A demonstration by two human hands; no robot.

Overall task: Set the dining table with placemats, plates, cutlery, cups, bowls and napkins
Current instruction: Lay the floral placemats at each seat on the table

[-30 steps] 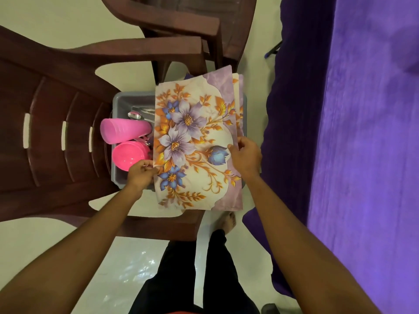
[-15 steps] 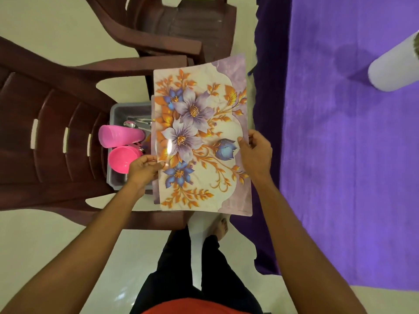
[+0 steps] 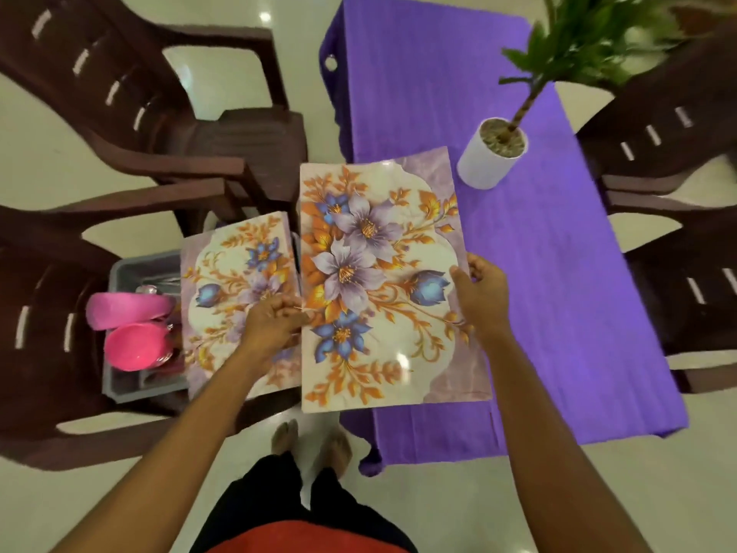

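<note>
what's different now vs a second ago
The top floral placemat has been carried right, off the grey tub and partly over the purple table, uncovering a second placemat left on the tub. The left hand and right hand still hold its side edges. The pink cup and pink bowl stay in the tub.

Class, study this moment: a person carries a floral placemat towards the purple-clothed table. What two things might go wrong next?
1. The glossy floral placemat, pinched only at its edges by the left hand and right hand, may slip or flop.
2. Its far corner is near the white cylindrical plant pot on the purple tablecloth; laying it down carelessly might knock the pot.
</note>
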